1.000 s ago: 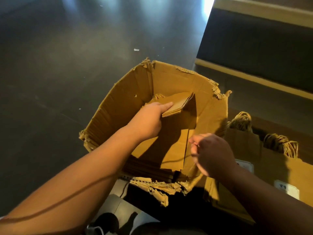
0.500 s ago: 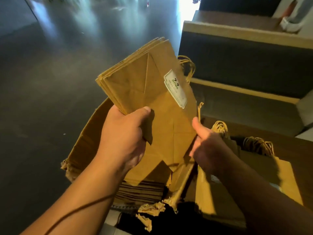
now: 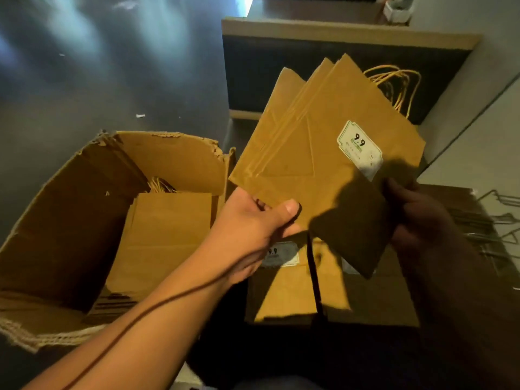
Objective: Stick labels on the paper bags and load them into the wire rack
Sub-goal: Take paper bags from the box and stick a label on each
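Note:
I hold a fanned stack of flat brown paper bags up in front of me. The top bag carries a white label printed "9.9", and twine handles stick out at the far end. My left hand grips the stack's near left corner, thumb on top. My right hand, in shadow, grips the near right corner. Below the stack lie more labelled bags side by side. Thin metal wires of the rack show at the right edge.
A torn cardboard box on the left holds more flat bags. Dark floor lies beyond it. A dark counter with a pale wooden edge stands behind the held bags, and a pale wall is at the right.
My left hand lifted the stack out of the box and carried it to the right. My right hand took hold of the stack's other corner, and the bags now fan out over the labelled ones.

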The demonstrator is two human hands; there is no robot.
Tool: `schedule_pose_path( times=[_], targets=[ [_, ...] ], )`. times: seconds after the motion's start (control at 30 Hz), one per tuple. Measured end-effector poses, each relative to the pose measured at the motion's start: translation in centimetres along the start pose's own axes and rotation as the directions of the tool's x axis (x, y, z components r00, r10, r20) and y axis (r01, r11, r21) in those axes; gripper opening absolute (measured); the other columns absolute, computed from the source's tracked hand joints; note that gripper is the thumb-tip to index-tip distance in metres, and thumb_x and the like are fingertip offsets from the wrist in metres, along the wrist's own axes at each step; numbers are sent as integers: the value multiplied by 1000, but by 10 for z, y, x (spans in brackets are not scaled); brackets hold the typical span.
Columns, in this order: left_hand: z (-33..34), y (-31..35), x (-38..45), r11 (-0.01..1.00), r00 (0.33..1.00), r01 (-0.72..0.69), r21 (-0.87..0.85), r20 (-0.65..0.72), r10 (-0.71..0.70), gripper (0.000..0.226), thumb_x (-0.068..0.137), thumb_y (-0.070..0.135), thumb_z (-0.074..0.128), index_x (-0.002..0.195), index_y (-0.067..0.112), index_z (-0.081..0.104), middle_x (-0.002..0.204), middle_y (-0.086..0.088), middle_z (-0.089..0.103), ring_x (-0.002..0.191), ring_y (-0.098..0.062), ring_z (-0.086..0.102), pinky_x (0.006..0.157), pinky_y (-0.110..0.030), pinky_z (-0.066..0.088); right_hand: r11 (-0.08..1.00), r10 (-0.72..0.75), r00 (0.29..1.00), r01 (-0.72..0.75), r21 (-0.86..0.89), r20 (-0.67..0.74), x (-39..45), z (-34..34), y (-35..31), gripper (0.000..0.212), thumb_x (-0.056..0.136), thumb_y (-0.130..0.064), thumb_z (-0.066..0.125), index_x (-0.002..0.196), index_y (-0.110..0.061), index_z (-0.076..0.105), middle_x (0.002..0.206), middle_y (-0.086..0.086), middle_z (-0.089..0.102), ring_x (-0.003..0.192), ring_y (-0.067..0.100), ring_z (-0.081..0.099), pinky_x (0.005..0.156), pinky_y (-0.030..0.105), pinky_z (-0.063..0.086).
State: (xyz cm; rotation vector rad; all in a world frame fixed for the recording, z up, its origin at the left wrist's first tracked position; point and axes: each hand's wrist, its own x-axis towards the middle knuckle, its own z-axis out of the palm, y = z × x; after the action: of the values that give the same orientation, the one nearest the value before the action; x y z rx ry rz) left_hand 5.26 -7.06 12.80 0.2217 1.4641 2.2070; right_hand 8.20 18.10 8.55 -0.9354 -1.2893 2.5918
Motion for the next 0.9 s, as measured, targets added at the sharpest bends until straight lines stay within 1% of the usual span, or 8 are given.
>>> schedule_pose_path(
  times=[0.1,0.23,0.33,0.43,0.53,0.73,0.8,0.9],
  targets=[
    [39,-31,8,999,999,42,27,16,-42,38,96,-2,54,128,16,58,115,-5,73,99,-22,72,68,-28,59,1000,-7,998,7,0,-63,4,-53,-19,41,97,-23,53,137,-24,55,125,12,68,102,32,71,66,50,60],
    [87,-64,13,992,996,60,110,-67,-53,31,97,0,56,105,26,71,106,-5,75,90,-25,70,68,-35,57,999,-20,991,23,27,-129,8,-121,-46,41,98,-22,53,138,-30,54,120,9,70,87,28,75,55,46,59],
    [111,-89,18,949,972,-71,307,-191,134,23,96,3,59,102,23,69,102,-5,76,94,-25,72,79,-43,57,999,-11,995,15,44,-96,10,-161,-64,47,95,-27,53,141,-31,50,128,8,66,88,26,74,57,45,59],
    [125,-118,20,727,916,-131,675,-198,348,20,93,7,59,95,26,67,95,-1,72,92,-15,69,84,-38,56,998,58,998,-58,27,-7,9,-187,-75,58,90,-32,63,145,-34,45,133,8,62,109,32,65,67,51,57],
    [133,-151,18,400,900,-168,901,-26,436,40,83,-2,60,119,14,64,97,-4,63,90,-9,58,80,-33,51,991,118,992,-120,66,32,15,-203,-76,78,75,-32,79,145,-33,45,138,12,58,119,39,58,67,56,59],
    [147,-223,33,136,999,-35,990,37,-11,31,101,37,44,130,38,54,125,-12,57,108,-36,58,89,-47,50,970,198,979,-203,131,50,29,-221,-76,63,84,-37,62,144,-28,46,137,17,58,118,44,58,68,59,57],
    [149,-245,32,-124,969,-97,987,65,-238,50,102,33,46,150,36,31,132,-9,45,116,-30,51,92,-43,48,969,197,979,-203,139,55,33,-224,-77,68,79,-34,69,144,-27,47,138,18,57,121,45,57,70,61,55],
    [133,-273,42,-149,839,-56,987,-34,-543,82,94,29,63,158,31,11,144,-10,35,127,-32,41,104,-45,45,973,189,981,-193,129,46,39,-232,-77,81,70,-30,81,143,-29,48,142,18,53,124,47,54,74,64,53]
  ],
)
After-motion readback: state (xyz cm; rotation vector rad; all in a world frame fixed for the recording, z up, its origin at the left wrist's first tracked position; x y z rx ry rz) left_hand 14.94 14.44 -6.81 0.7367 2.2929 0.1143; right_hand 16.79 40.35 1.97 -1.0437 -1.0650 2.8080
